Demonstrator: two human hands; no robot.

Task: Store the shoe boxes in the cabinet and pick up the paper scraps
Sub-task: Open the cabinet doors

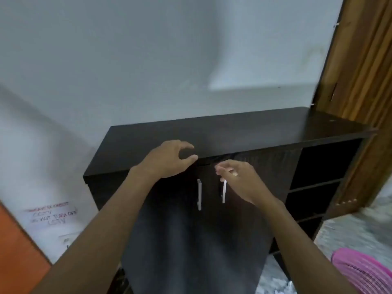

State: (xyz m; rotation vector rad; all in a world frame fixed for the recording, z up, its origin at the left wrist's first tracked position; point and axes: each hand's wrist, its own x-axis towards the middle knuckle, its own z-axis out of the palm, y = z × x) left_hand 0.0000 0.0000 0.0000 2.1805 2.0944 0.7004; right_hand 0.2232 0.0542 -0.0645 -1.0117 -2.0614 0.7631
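left hand (169, 160) loosely curved, grasping nothing, at top edge of dark brown wooden cabinet (244, 132) | right hand (237, 177) at right silver bar handle (223, 192); grasp unclear, blurred; probably to open the doors (180, 209), both closed | shoe boxes not in view

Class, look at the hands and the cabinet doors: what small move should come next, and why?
Probably the right hand should grip the right handle and pull: both cabinet doors look shut, and the hand hovers at that handle's top.
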